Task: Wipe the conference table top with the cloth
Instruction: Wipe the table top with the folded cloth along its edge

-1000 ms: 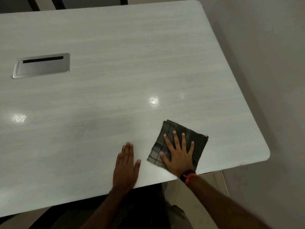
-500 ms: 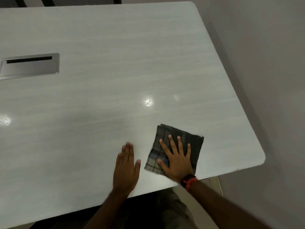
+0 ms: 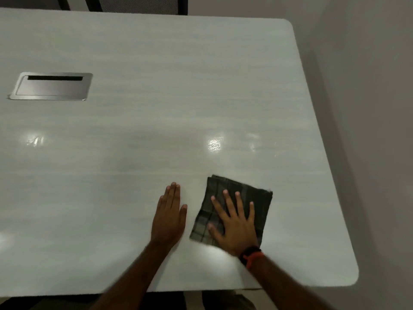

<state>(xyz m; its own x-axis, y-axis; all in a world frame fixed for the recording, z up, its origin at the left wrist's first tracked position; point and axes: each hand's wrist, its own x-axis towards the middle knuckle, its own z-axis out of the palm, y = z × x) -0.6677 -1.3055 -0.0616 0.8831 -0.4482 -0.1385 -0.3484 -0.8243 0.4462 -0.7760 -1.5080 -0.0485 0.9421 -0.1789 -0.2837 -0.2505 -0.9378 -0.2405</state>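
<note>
- Right hand [image 3: 237, 224] lay flat, fingers spread, pressing the folded cloth [image 3: 232, 209] near the table top's [image 3: 156, 130] near-right corner.
- Left hand [image 3: 168, 217] rested flat, fingers together, just beside the cloth.
- Step judged: wiping stroke; next calls for sweeping across uncovered surface.

A plain grey wall [image 3: 368, 86] runs along the right side of the room, close beside the long edge of the pale, wood-grained counter [image 3: 156, 63]. Soft overhead light leaves several bright glints on the glossy top, and a brushed-metal cable hatch [image 3: 52, 86] sits flush in it at the left. A dark mesh-backed chair [image 3: 134, 4] stands at the far edge.
</note>
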